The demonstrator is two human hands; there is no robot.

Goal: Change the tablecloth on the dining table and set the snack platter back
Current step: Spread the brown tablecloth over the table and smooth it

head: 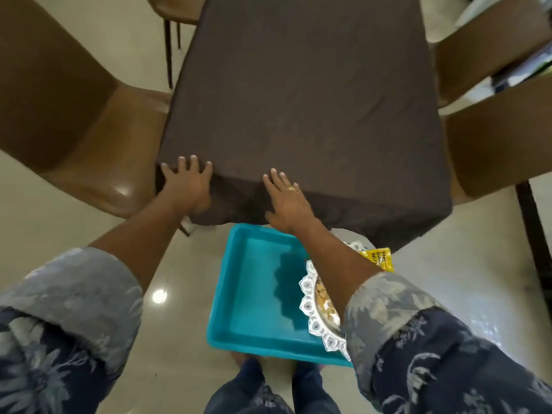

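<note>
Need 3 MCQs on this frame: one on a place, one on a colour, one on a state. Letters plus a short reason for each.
1. Where is the snack platter?
A. On the table
B. In the tray on the floor
C. On a chair

2. What colour is the tablecloth?
A. White
B. Teal
C. Dark brown

3. What are the hands doing?
A. Lying flat on the cloth at the near edge
B. Lifting the tray
C. Holding the platter

Answers:
1 B: the platter's lacy rim sits inside the teal tray, below the table's end.
2 C: dark brown cloth covers the whole top.
3 A: the left hand and the right hand rest with fingers spread, gripping nothing.
</note>
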